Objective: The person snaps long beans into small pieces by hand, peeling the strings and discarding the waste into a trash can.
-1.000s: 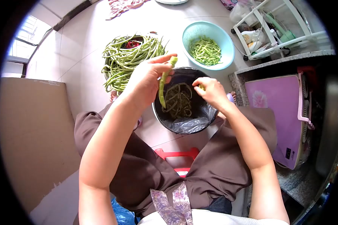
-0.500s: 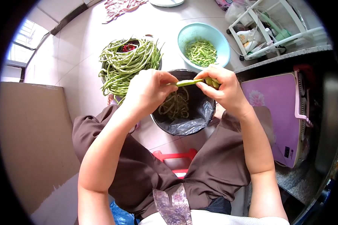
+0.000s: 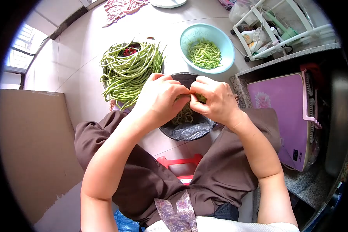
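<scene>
Over the bin, my left hand and my right hand meet with their fingertips touching. My right hand is closed around green long bean pieces, a little of which shows between thumb and fingers. A long bean is pinched between both hands, mostly hidden by the fingers of my left hand. Below them stands a bin lined with a black bag, with stringy scraps inside. A heap of whole long beans lies to the left. Short bean pieces rest in a light blue basin beyond the bin.
A red plastic stool shows between my knees. Right of me, a purple flowered board-like panel leans within a stone-edged recess. A white rack with bottles stands at the upper right, and a cardboard sheet at the left.
My hands have come together, and the bean that stretched between them is now mostly hidden. My right hand has moved left and down, its fingers curling tighter.
</scene>
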Available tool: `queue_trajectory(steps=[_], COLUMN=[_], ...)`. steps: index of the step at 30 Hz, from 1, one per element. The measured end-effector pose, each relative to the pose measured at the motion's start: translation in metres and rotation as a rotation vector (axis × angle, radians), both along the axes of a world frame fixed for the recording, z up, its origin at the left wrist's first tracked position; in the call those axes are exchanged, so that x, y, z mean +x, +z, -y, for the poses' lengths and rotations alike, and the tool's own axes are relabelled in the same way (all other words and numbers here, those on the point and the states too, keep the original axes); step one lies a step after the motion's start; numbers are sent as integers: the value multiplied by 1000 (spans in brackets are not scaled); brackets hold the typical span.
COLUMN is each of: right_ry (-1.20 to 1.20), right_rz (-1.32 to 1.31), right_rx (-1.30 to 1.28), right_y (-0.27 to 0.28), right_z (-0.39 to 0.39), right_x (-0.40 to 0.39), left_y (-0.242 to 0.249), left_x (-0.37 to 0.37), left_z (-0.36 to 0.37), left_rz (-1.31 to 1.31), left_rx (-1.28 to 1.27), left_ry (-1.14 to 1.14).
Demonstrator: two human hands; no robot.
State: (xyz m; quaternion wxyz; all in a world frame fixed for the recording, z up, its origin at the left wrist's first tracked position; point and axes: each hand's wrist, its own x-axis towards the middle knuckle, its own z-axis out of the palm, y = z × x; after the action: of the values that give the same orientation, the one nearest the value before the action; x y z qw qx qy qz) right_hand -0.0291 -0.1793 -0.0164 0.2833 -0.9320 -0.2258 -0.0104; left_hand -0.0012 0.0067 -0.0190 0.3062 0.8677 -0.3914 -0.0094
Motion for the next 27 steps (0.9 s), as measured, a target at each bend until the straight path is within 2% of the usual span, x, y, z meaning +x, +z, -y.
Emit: queue_trajectory(steps=[4, 7, 9, 10, 11, 13, 15, 18, 20, 21, 23, 27], right_ry=[-91, -243, -417, -477, -445, -538, -595, -620, -362, -312, -291, -324], right_rz=[69, 66, -333, -483, -559, -571, -724, -823, -943, -976, -944, -756], right_rx=[26, 429, 830, 1149, 1309, 1540, 1725, 1770, 1508, 1436, 1237, 1114], right_y=[-1, -16, -15, -11, -14, -23, -24, -23, -12, -10, -1, -3], right_z=[-7, -4, 0, -1, 9, 21, 32, 34, 26, 21, 11, 3], right_x=[-1, 6, 8, 11, 14, 23, 27, 27, 20, 18, 13, 8], left_y=[-4, 3, 4, 1, -2, -6, -2, 8, 9, 9, 6, 4], left_x=[0, -1, -1, -1, -1, 0, 1, 1, 1, 2, 2, 3], left_z=[4, 7, 9, 9, 8, 7, 3, 2, 2, 2, 2, 1], left_rz=[-21, -78, -557, -664, -664, -962, -1058, -1234, -1315, -1334, -1357, -1368], left_rx=[-73, -46, -276, -360, -360, -655, -655, -709, -763, -772, -780, -772], left_ry=[98, 208, 277, 273, 274, 186, 186, 193, 200, 212, 225, 203])
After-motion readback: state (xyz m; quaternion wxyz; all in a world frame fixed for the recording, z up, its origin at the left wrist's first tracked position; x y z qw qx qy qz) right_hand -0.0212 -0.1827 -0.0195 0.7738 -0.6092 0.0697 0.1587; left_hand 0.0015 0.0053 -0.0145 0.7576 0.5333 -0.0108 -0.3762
